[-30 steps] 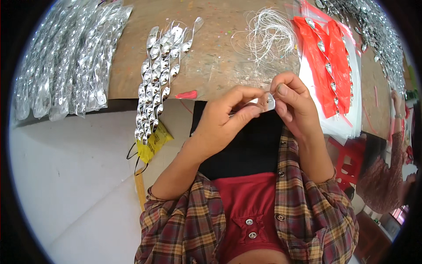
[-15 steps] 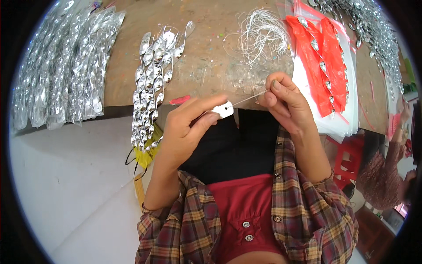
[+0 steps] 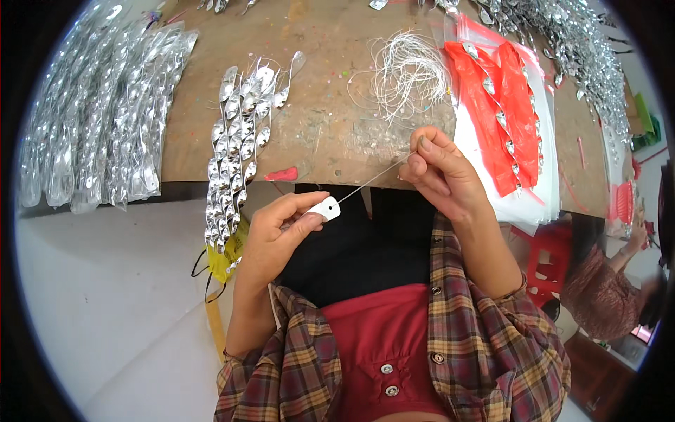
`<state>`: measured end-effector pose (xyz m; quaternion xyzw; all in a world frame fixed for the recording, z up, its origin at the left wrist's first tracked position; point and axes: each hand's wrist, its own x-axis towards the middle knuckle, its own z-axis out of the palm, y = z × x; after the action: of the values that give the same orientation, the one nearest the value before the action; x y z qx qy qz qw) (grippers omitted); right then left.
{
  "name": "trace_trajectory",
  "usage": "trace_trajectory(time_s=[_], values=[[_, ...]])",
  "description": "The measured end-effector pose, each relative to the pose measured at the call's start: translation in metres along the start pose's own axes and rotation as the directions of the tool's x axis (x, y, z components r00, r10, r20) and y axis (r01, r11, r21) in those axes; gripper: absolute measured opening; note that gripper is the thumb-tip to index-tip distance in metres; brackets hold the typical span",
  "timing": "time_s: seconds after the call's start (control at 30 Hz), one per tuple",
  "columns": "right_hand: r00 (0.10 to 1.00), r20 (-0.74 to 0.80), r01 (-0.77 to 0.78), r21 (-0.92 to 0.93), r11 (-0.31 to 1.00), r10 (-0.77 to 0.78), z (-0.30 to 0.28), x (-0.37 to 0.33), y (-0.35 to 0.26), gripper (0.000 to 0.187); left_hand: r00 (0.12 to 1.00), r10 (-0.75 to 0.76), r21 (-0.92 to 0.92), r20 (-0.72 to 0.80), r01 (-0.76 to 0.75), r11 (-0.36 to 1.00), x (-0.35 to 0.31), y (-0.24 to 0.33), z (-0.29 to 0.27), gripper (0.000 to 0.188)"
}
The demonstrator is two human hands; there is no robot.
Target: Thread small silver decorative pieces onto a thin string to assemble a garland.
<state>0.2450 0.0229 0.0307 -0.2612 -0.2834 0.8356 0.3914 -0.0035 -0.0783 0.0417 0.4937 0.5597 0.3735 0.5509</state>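
Between the thumb and fingers of my left hand (image 3: 275,231) is pinched a small flat whitish tab (image 3: 332,202) with rounded corners and a dark hole. A thin pale string (image 3: 373,178) runs taut from the tab up to the right. Its other end is held in my right hand (image 3: 446,172), thumb against forefinger, in front of the table edge. Whether the tab continues inside my left palm is hidden. Several twisted silver spiral strips (image 3: 235,148) lie bunched beyond my left hand, hanging over the edge. A tangled bundle of white string (image 3: 411,74) lies beyond my right hand.
Plastic-wrapped silver spirals (image 3: 105,119) cover the table's left side. On the right, a red plastic sheet (image 3: 485,105) with spirals lies over clear bags (image 3: 506,207). More silver strips (image 3: 562,42) pile up at far right. Another person (image 3: 605,295) is beyond a red stool (image 3: 548,260).
My left hand has moved down and left with the tab, away from the right hand. The stretch of string between my hands is longer. The whole view has shifted slightly.
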Motion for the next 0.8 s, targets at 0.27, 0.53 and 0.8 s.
trace_trajectory(time_s=[0.27, 0.53, 0.8], values=[[1.0, 0.005, -0.009, -0.057, 0.998, 0.01, 0.007, -0.003, -0.004, 0.011, 0.991, 0.001, -0.048, 0.134, 0.005, 0.999, 0.0, -0.01, -0.002, 0.018], [0.998, -0.038, -0.056, -0.166, 0.984, 0.051, 0.031, -0.021, 0.001, 0.009, 0.926, -0.067, -0.085, 0.372, 0.105, 0.991, -0.003, -0.03, 0.0, 0.017], [0.995, 0.064, -0.042, -0.391, 0.919, 0.073, 0.047, -0.045, 0.007, 0.014, 0.897, 0.163, -0.473, 0.412, 0.058, 0.879, 0.0, 0.012, 0.037, 0.028]])
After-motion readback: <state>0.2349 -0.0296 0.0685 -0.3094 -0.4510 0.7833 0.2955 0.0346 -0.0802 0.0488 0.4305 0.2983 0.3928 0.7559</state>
